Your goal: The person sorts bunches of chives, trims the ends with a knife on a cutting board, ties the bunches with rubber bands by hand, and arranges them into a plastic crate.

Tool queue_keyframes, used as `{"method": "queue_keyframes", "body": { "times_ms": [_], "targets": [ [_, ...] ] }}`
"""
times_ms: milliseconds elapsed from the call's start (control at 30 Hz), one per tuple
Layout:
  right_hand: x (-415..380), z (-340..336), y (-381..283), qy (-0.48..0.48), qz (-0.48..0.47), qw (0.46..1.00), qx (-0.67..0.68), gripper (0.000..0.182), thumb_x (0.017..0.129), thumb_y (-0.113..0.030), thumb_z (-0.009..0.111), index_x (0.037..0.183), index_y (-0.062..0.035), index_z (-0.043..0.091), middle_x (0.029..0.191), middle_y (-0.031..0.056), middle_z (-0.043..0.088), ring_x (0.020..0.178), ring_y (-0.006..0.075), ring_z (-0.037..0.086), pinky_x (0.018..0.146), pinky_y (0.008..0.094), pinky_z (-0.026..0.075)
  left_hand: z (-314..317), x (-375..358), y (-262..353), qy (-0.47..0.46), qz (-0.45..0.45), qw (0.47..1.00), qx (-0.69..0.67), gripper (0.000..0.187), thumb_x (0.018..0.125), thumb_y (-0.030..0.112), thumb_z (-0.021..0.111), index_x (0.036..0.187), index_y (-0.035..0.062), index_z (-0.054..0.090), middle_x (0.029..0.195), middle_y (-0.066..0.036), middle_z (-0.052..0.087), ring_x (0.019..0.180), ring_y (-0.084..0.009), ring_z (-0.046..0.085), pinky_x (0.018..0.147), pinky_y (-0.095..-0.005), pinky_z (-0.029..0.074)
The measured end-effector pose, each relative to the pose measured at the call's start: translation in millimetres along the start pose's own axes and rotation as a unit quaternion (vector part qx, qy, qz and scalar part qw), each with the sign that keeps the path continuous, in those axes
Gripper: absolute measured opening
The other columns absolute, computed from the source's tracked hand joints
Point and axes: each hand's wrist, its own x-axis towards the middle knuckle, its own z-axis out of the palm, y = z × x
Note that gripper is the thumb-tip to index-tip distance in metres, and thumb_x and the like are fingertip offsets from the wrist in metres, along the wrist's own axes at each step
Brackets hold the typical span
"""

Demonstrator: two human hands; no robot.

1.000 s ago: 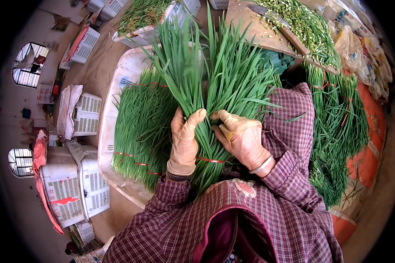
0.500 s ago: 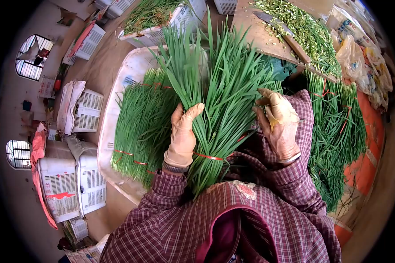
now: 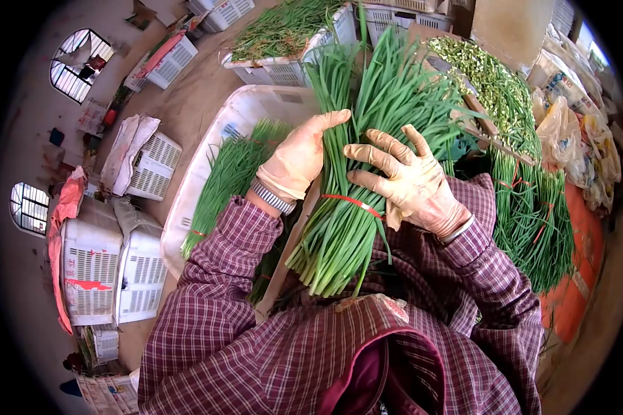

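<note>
A large bundle of garlic chives [image 3: 346, 235] is in front of me, tied with a red band [image 3: 353, 203] near its pale cut ends. Its leaves fan away from me. My gloved left hand [image 3: 294, 158] grips the bundle's left side above the band, its thumb pointing along the leaves and its other fingers hidden. With fingers spread, my gloved right hand [image 3: 412, 183] lies against the leaves on the right, just above the band. More tied chives [image 3: 232, 162] lie in the white crate [image 3: 187, 187] to the left, partly behind my left arm.
Further tied bundles [image 3: 526, 207] hang at the right beside orange sheeting [image 3: 567, 277]. A board with chopped pieces [image 3: 488, 76] and a wooden-handled knife [image 3: 479, 114] is at the upper right. Plastic bags [image 3: 561, 131] lie beyond. White crates [image 3: 90, 263] stand along the left.
My right hand has come left onto the bundle from beside it. The bundle has turned, its cut ends swinging left, and my left hand has shifted up along it. The camera view has shifted.
</note>
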Motion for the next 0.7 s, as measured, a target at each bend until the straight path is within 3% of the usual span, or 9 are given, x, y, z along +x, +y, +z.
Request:
{"method": "queue_keyframes", "body": {
  "times_ms": [67,200,233,300,367,433,467,533,700],
  "targets": [
    [2.8,-4.2,7.1,0.032,-0.018,0.998,0.05,0.071,0.062,-0.046,0.07,0.13,-0.0285,0.058,0.145,-0.0061,0.05,0.135,0.0213,0.047,0.115,0.0551,0.03,34.3,12.8,45.9,0.091,-0.2,0.959,-0.18,0.036,0.103,0.021,0.055,0.133,0.0018,0.056,0.134,-0.01,0.061,0.121,-0.0184,0.058,0.105,-0.0327,0.047],
    [20.4,-35.8,11.9,0.146,0.059,0.986,0.05,0.067,0.064,-0.041,0.073,0.126,-0.0163,0.061,0.13,0.0025,0.062,0.121,0.0247,0.058,0.114,0.056,0.031,33.5,17.9,63.6,0.036,-0.131,0.981,-0.139,0.059,0.1,0.048,0.057,0.137,0.0022,0.051,0.128,-0.01,0.063,0.114,-0.0216,0.061,0.1,-0.0372,0.051],
    [26.3,-39.2,14.1,0.194,0.084,0.976,0.059,0.064,0.063,-0.034,0.077,0.121,-0.0119,0.062,0.123,0.0068,0.064,0.114,0.0266,0.061,0.112,0.0569,0.034,45.7,7.9,92.1,0.091,-0.181,0.975,-0.094,0.063,0.103,0.052,0.048,0.143,0.0043,0.045,0.136,-0.011,0.057,0.123,-0.0223,0.055,0.105,-0.0368,0.047],
    [39.2,-55.7,17.4,0.27,0.122,0.952,0.073,0.066,0.06,-0.028,0.083,0.117,-0.0057,0.061,0.111,0.0134,0.064,0.103,0.0323,0.063,0.1,0.0504,0.044,10.1,-11.4,85.1,0.007,-0.015,0.994,0.112,0.053,0.103,0.041,0.051,0.145,0.0079,0.046,0.137,-0.009,0.056,0.127,-0.0234,0.052,0.108,-0.0353,0.043],
    [48.7,-67.4,12.2,0.311,0.184,0.924,0.129,0.068,0.059,-0.028,0.087,0.116,-0.0027,0.058,0.104,0.0154,0.062,0.098,0.0346,0.062,0.091,0.045,0.048,-7.6,-29.3,90.5,-0.015,0.194,0.868,0.456,0.058,0.099,0.036,0.059,0.147,0.0075,0.043,0.14,-0.009,0.053,0.132,-0.0249,0.048,0.111,-0.0375,0.039],
    [58.0,-73.1,7.4,0.318,0.25,0.889,0.216,0.069,0.06,-0.029,0.09,0.114,-0.0017,0.057,0.101,0.0152,0.061,0.096,0.0345,0.062,0.087,0.042,0.05,18.8,-19.8,112.9,0.072,0.036,0.964,0.255,0.094,0.08,0.046,0.08,0.151,0.003,0.035,0.149,-0.015,0.044,0.141,-0.0276,0.039,0.117,-0.041,0.029],
    [63.9,-76.6,3.3,0.322,0.274,0.864,0.273,0.068,0.06,-0.03,0.09,0.113,-0.0017,0.058,0.1,0.0147,0.061,0.096,0.0339,0.062,0.087,0.0414,0.05,27.0,-15.6,113.7,0.066,0.044,0.963,0.258,0.094,0.08,0.046,0.08,0.151,0.003,0.035,0.149,-0.015,0.044,0.141,-0.0276,0.039,0.117,-0.041,0.029],
    [74.3,-72.1,-2.6,0.32,0.266,0.861,0.292,0.068,0.064,-0.034,0.09,0.112,-0.0004,0.057,0.1,0.015,0.061,0.095,0.0319,0.062,0.085,0.0402,0.051,39.6,-12.7,117.8,0.051,0.168,0.931,0.321,0.119,0.063,0.054,0.09,0.152,0.0002,0.032,0.152,-0.017,0.04,0.141,-0.0292,0.037,0.118,-0.0414,0.027],
    [86.2,-66.0,-47.6,0.249,0.268,0.856,0.364,0.073,0.078,-0.037,0.083,0.128,0.0033,0.049,0.114,0.0199,0.059,0.104,0.035,0.061,0.092,0.0411,0.049,36.6,-12.2,106.6,0.053,0.136,0.981,0.13,0.116,0.055,0.051,0.097,0.144,0.0002,0.041,0.132,-0.006,0.057,0.121,-0.0201,0.056,0.102,-0.0358,0.048]
  ]
}}
